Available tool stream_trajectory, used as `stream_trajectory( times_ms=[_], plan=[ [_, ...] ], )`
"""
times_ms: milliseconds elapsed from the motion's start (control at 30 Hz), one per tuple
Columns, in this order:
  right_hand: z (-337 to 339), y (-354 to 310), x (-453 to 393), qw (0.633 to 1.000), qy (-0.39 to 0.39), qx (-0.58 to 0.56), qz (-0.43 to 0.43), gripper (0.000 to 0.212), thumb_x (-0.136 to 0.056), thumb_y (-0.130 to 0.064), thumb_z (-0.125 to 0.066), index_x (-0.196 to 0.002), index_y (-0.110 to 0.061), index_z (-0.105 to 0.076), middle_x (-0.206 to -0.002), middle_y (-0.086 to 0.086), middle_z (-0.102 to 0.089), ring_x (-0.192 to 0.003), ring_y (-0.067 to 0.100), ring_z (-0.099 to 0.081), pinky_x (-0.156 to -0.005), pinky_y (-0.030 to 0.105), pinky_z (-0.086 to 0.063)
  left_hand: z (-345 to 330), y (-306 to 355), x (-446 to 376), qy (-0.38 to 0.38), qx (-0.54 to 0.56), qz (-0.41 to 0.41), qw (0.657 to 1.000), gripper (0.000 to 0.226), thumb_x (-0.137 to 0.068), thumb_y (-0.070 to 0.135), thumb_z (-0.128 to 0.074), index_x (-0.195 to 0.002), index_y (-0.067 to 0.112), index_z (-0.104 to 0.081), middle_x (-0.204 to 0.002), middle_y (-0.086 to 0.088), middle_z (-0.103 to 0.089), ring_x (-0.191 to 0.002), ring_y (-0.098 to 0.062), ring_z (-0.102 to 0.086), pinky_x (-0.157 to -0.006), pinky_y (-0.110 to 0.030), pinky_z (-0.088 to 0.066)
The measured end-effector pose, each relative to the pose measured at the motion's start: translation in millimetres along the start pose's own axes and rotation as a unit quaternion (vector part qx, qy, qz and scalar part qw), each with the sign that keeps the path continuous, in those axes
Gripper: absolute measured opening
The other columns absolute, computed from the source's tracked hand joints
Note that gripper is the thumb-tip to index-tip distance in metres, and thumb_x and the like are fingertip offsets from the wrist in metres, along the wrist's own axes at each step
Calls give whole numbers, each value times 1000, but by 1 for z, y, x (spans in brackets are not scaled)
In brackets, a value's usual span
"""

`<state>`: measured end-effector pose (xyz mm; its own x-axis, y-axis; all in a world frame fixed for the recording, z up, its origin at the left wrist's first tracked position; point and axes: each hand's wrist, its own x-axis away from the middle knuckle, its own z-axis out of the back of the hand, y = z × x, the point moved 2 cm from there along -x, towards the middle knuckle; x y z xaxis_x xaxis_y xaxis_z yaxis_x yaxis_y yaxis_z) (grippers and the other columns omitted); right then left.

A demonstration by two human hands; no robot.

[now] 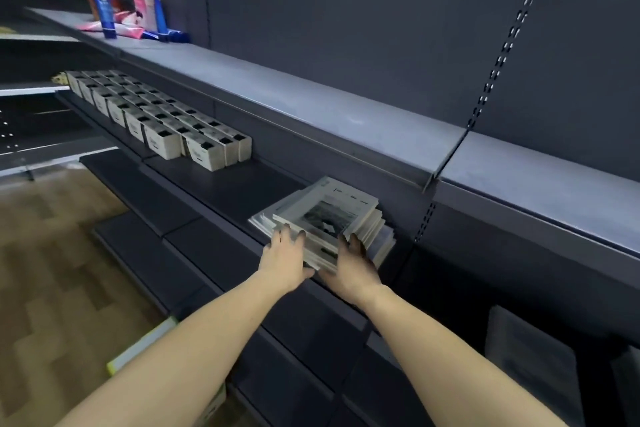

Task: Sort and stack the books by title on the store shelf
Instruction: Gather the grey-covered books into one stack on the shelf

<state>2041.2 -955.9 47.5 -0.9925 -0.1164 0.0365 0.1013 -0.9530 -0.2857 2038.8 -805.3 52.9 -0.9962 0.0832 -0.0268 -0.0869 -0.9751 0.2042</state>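
A loose stack of pale books point(341, 210) with a dark photo on the top cover lies on the dark middle shelf point(221, 184), under the grey upper shelf. The books are fanned out unevenly. My left hand point(285, 255) rests against the stack's near left edge, fingertips on the top cover, thumb along the side. On the near right side, my right hand point(353, 262) presses in with its fingers spread. Both hands flank the stack, with the lower books hidden between them.
Rows of cream boxes point(162, 121) fill the same shelf to the left. Blue and pink tubes point(131, 15) stand on the grey upper shelf point(311, 104) at far left. A slotted upright point(498, 66) runs on the right. Lower shelves and wood floor point(52, 253) lie below.
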Motion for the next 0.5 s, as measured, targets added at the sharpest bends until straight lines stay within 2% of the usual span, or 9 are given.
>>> stream_trajectory(
  times_ms=[100, 233, 300, 400, 500],
  plan=[
    [2, 6, -24, 1000, -25, 9, 12, 104, -87, -59, -60, -158, -18, 4, -165, 7, 8, -152, 28, 0, -122, 44, -16, -4, -2, -22, -16, -13, 1, 1000, 94, -85, 53, -67, -155, 16, -16, -160, -19, -5, -147, -35, -8, -112, -47, -31],
    [-4, 7, -46, 998, -54, 10, 16, 109, -87, -58, -62, -156, -20, 14, -164, 1, 16, -151, 22, 13, -123, 45, -2, -9, -10, -47, -41, -19, -6, 999, 97, -83, 51, -70, -156, 18, -16, -162, -17, 2, -149, -36, -2, -115, -49, -27],
    [-6, 6, -55, 998, -54, 9, 10, 110, -86, -60, -61, -156, -21, 15, -164, 1, 17, -150, 22, 15, -123, 45, 0, -9, -16, -61, -46, -19, -16, 999, 99, -81, 52, -71, -156, 18, -17, -162, -16, 4, -149, -37, -1, -117, -49, -25],
    [-9, 6, -61, 998, -56, 12, -2, 112, -85, -60, -61, -155, -22, 16, -163, 1, 20, -150, 21, 18, -123, 46, 0, -11, -28, -77, -61, -19, -35, 997, 106, -80, 54, -71, -158, 19, -9, -163, -13, 9, -149, -36, 2, -119, -49, -20],
    [-16, 5, -64, 998, -60, 3, -15, 113, -84, -58, -63, -155, -22, 17, -163, 0, 20, -149, 18, 20, -123, 44, -2, -16, -38, -88, -64, -26, -69, 995, 101, -82, 56, -68, -158, 26, -9, -164, -7, -1, -150, -35, -2, -120, -52, -16]
  ],
)
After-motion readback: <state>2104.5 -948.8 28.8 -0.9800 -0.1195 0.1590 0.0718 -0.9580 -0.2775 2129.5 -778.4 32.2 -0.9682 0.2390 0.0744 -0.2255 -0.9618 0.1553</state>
